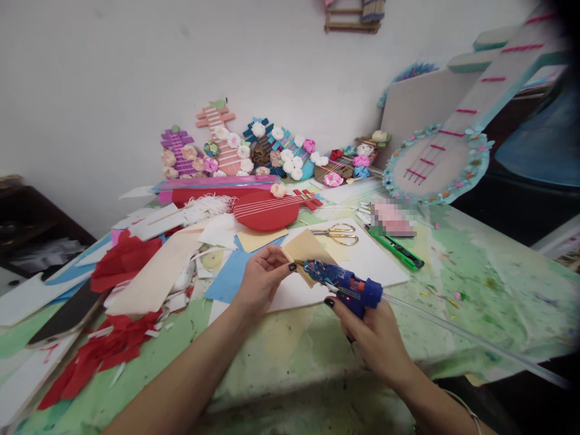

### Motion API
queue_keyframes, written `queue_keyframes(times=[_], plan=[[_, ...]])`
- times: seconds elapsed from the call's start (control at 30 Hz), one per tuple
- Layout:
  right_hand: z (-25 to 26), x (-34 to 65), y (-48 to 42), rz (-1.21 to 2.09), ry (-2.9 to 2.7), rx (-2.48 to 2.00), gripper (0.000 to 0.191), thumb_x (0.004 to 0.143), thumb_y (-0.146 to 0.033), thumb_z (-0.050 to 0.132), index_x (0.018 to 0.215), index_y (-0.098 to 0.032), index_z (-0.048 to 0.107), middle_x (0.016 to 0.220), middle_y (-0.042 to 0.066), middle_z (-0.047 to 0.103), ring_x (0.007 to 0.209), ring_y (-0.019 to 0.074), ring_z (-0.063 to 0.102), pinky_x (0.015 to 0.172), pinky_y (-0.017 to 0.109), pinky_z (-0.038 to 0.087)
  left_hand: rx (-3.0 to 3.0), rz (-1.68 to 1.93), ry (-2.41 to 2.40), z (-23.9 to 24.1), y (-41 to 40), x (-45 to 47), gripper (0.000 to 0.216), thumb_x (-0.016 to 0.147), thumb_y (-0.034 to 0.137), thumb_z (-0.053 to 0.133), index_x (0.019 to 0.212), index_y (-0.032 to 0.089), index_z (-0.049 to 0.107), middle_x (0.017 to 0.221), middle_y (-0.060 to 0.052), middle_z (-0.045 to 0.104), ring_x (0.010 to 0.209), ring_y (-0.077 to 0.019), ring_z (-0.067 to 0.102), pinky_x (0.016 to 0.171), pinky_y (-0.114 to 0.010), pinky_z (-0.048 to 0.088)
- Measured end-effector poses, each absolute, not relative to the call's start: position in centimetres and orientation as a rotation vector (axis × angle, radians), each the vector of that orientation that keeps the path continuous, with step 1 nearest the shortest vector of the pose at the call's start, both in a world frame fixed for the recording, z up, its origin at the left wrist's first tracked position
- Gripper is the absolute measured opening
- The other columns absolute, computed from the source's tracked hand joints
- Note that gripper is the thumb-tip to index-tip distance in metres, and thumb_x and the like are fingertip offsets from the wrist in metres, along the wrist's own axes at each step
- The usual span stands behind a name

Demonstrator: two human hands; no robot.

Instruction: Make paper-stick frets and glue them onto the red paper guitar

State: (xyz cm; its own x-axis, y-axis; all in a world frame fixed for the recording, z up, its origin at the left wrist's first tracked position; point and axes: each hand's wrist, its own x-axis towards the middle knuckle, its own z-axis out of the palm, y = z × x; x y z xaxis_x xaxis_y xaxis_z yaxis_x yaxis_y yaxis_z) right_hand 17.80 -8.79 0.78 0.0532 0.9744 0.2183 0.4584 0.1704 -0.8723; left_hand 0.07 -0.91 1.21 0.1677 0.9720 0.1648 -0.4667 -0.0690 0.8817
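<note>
My left hand (261, 275) pinches a beige piece of paper (307, 249) and holds it just above the table. My right hand (369, 335) is wrapped around a blue hot glue gun (344, 285) with a red light on. Its nozzle points left and touches the lower edge of the beige paper. A clear glue stick (471, 338) sticks out of the gun's back toward the right. Beneath both hands lies a white sheet (362, 266) on the paint-stained green table (475, 284).
Gold scissors (339, 233) and a green utility knife (399, 251) lie behind the white sheet. A red paper guitar (267, 210), red tissue scraps (120, 260), blue and cream sheets lie to the left. Small flower-decorated guitars (254, 154) line the wall; a large one (448, 157) leans at right.
</note>
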Motion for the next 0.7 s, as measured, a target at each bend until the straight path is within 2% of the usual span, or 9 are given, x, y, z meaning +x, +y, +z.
queue_keyframes(times=[0.23,0.7], plan=[[0.34,18.09,-9.01,0.751,-1.535,-1.426,0.037,0.080,-0.048,0.050,0.090,-0.014,0.057,0.050,-0.001,0.050,0.048,0.0147,0.049,0.043,0.023,0.035,0.982,1.357,0.681,1.47,-0.86,-0.18,0.027,0.055,0.012,0.079,0.072,0.015,0.057,0.063,0.002,0.064,0.059,-0.0078,0.058,0.061,-0.018,0.045],[0.39,18.40,-9.53,0.709,-1.549,-1.440,0.033,0.081,-0.046,0.050,0.086,-0.015,0.059,0.044,-0.004,0.046,0.042,0.0133,0.045,0.040,0.022,0.034,0.892,1.406,0.695,1.74,-0.78,-0.36,0.026,0.056,0.012,0.078,0.072,0.015,0.057,0.063,0.004,0.062,0.060,-0.0062,0.058,0.061,-0.017,0.047]])
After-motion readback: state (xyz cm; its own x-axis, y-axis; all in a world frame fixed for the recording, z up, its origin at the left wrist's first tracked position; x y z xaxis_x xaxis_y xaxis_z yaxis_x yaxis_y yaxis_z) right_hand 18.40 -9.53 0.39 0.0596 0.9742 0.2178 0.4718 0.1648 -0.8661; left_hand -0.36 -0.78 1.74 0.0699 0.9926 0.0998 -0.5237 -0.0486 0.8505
